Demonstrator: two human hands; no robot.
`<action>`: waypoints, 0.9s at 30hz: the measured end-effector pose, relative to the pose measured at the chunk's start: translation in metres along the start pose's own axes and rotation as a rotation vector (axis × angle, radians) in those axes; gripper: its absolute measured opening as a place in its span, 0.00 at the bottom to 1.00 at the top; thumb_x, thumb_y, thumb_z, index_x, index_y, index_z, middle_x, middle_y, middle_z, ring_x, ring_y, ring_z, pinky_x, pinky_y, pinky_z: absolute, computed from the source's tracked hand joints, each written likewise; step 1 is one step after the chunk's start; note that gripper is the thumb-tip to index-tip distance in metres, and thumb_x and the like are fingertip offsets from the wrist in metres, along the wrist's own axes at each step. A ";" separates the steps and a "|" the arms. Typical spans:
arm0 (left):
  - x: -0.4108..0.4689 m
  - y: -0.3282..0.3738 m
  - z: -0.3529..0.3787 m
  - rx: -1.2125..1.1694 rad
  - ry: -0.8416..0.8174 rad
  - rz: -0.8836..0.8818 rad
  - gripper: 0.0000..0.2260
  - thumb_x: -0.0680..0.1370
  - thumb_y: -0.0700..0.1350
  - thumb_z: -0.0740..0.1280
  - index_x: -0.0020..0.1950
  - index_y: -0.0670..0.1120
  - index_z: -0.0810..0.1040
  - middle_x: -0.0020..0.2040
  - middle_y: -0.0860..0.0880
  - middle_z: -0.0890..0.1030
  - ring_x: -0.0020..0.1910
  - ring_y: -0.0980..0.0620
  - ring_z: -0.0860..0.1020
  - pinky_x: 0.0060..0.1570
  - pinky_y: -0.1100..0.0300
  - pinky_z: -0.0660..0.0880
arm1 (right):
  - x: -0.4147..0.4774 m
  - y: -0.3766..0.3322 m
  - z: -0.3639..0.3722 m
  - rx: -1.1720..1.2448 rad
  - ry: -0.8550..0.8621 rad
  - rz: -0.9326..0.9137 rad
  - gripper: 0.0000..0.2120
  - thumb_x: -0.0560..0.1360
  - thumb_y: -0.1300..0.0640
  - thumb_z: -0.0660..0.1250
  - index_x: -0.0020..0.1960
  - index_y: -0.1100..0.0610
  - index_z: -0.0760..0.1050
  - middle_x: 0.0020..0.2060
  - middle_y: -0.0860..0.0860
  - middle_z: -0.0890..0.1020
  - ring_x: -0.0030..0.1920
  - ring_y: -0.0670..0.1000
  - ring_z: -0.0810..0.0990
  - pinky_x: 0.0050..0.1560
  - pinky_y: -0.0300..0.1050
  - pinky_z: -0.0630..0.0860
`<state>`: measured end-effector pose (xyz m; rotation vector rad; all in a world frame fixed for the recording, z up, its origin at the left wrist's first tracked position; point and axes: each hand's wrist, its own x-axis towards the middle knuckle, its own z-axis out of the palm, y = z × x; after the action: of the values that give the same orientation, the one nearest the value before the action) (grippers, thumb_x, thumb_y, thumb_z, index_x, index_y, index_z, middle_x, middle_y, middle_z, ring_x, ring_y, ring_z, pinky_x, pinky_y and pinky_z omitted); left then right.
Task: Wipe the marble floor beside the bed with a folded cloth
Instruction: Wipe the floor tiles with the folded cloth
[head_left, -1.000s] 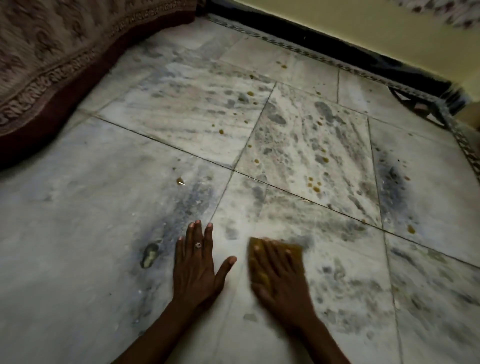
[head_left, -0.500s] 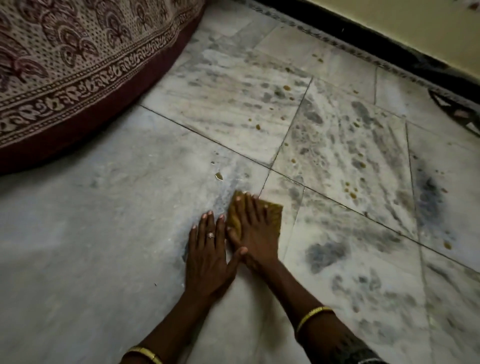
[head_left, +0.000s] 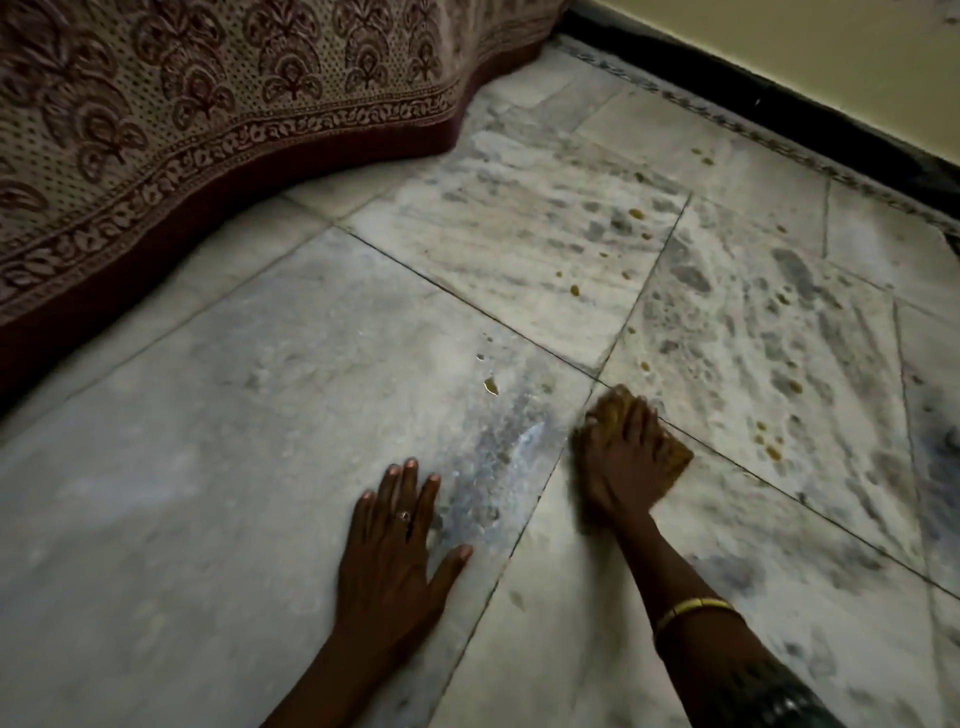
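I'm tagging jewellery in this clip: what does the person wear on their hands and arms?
The left hand wears a ring with a small stone. The right hand's wrist carries a thin gold bangle; farther up the arm, something dark and patterned.

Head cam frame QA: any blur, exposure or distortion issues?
Head view: dim overall, with darker corners. The right hand and cloth are smeared by motion blur. The left hand, flat on the marble floor, is sharp and its ring crisp. The wide-angle lens bows the bedspread border. No harsh glare.
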<state>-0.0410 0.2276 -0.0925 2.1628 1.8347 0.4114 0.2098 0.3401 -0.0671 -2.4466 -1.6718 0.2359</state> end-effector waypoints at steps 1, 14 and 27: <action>0.001 -0.004 -0.002 0.013 -0.007 -0.011 0.33 0.79 0.66 0.48 0.77 0.48 0.60 0.79 0.45 0.58 0.78 0.47 0.55 0.74 0.47 0.53 | 0.014 -0.018 0.003 0.027 0.006 -0.011 0.36 0.75 0.38 0.38 0.78 0.54 0.44 0.78 0.53 0.47 0.77 0.51 0.43 0.73 0.47 0.36; 0.005 -0.012 -0.005 0.061 -0.001 0.004 0.36 0.78 0.67 0.50 0.76 0.42 0.62 0.77 0.43 0.61 0.76 0.46 0.59 0.72 0.46 0.57 | 0.025 -0.150 0.040 -0.073 -0.093 -0.761 0.32 0.77 0.39 0.43 0.77 0.51 0.47 0.77 0.56 0.53 0.77 0.58 0.48 0.73 0.51 0.36; -0.001 -0.007 -0.013 0.054 -0.017 -0.032 0.32 0.81 0.63 0.45 0.77 0.43 0.60 0.79 0.45 0.59 0.78 0.50 0.54 0.76 0.53 0.47 | -0.039 0.117 -0.027 -0.222 -0.077 -0.492 0.30 0.80 0.39 0.40 0.77 0.52 0.53 0.77 0.56 0.55 0.76 0.56 0.54 0.72 0.60 0.53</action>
<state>-0.0523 0.2279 -0.0830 2.1614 1.8897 0.3396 0.3077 0.2606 -0.0664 -2.0874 -2.3750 0.0808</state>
